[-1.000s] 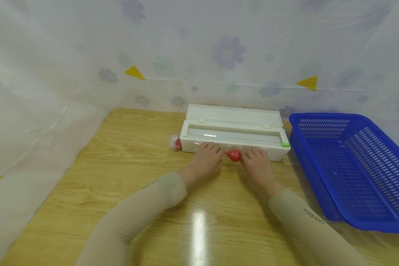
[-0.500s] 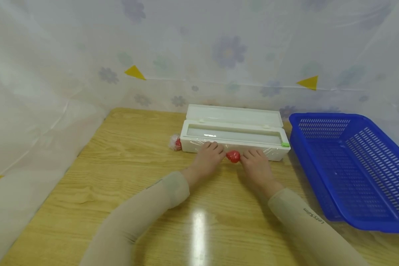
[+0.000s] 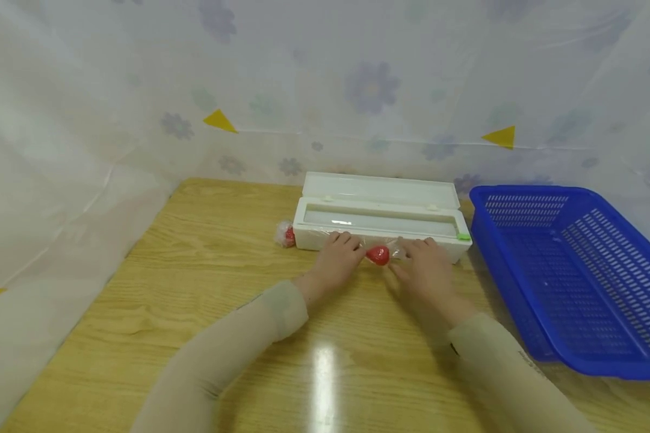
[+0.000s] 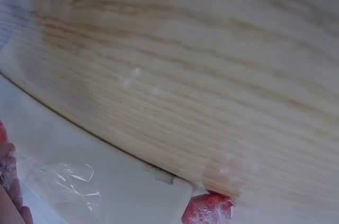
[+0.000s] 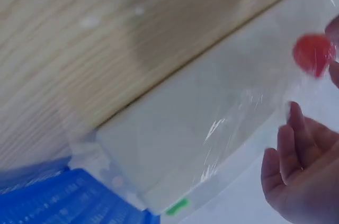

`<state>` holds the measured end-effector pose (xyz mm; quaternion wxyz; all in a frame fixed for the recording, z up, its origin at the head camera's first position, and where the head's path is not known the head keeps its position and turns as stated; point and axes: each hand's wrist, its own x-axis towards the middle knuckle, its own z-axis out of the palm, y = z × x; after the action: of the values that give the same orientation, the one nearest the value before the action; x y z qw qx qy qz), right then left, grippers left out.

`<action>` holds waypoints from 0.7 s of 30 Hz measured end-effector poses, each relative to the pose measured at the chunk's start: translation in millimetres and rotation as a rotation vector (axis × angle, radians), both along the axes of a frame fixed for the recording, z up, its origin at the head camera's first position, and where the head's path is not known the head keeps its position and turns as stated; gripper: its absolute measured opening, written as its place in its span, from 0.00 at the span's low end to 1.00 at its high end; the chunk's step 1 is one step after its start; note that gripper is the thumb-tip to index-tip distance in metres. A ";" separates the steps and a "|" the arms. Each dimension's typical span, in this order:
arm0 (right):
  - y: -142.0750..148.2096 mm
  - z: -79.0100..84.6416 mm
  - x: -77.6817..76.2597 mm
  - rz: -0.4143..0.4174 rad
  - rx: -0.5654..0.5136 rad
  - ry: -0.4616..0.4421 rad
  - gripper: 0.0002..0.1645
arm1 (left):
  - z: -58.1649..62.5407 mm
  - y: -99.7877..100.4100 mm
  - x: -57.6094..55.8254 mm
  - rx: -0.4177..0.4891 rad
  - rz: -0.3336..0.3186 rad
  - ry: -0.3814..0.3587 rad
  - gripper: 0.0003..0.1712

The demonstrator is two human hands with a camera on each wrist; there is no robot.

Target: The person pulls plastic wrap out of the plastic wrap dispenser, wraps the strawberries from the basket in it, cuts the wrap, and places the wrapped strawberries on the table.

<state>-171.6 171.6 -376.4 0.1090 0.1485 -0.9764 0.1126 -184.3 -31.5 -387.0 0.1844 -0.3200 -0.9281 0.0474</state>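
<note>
In the head view, my left hand (image 3: pixel 336 264) pinches a small, round red piece wrapped in cling film (image 3: pixel 378 255) at its left side. Directly behind it stands a long white cling film dispenser (image 3: pixel 325 239) with its lid raised and a roll inside. Clear film hangs over the dispenser's front. My right hand (image 3: pixel 428 270) is just right of the red piece, with its thumb spread from the fingers. Seen from the right wrist, its loosely bent fingers (image 5: pixel 286 152) hold nothing visible, near the film. A second red film-wrapped piece (image 3: pixel 286 234) lies by the dispenser's left end.
To the right stands a large blue plastic basket (image 3: pixel 552 355) with slotted walls. All of this is on a wooden table (image 3: pixel 216 240), backed by a pale flowered curtain (image 3: pixel 325 84). A green cutter tab (image 3: pixel 463 237) sits at the dispenser's right end.
My right hand has let go of the red piece's right side and shifted slightly right, its thumb and fingers spreading. My left hand stays nearly where it was, still pinching the piece.
</note>
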 end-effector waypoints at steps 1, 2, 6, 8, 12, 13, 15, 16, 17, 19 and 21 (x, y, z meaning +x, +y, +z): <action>3.3 3.1 1.7 -0.039 -0.070 -0.013 0.32 | -0.6 -0.3 -0.1 0.018 0.002 -0.002 0.09; 7.1 5.6 3.6 -0.085 -0.155 -0.027 0.32 | -1.0 -0.7 0.0 0.037 0.004 -0.005 0.08; 22.0 11.2 8.6 -0.298 -0.621 -0.132 0.31 | -1.8 -3.0 1.0 0.089 0.003 -0.013 0.10; 28.0 12.2 9.6 -0.409 -0.855 -0.244 0.34 | -1.6 -4.1 2.1 0.098 -0.003 -0.015 0.11; 37.6 9.9 4.7 -0.526 -1.151 -0.481 0.27 | -1.6 -5.2 3.4 0.093 -0.011 -0.024 0.12; 40.1 8.9 3.0 -0.528 -1.191 -0.535 0.23 | -1.3 -5.2 3.6 0.083 -0.011 -0.027 0.12; 44.9 6.0 -1.1 -0.516 -1.271 -0.589 0.15 | -0.8 -5.1 4.0 0.056 -0.009 -0.041 0.13; 47.4 5.2 -2.1 -0.506 -1.292 -0.611 0.14 | -0.4 -4.9 4.1 0.044 -0.008 -0.051 0.13; 49.8 3.9 -3.5 -0.503 -1.308 -0.613 0.12 | 0.0 -4.7 4.3 0.033 -0.007 -0.064 0.14; 53.6 1.6 -5.4 -0.509 -1.298 -0.584 0.11 | 0.7 -4.4 4.5 0.015 -0.003 -0.090 0.15; 56.9 -0.6 -6.4 -0.511 -1.237 -0.550 0.12 | 1.0 -4.2 4.3 0.020 0.004 -0.122 0.17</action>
<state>-178.0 228.5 -377.0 -0.0534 -0.2070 -0.7303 0.6488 -180.0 -35.7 -386.0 0.1306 -0.3185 -0.9387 0.0187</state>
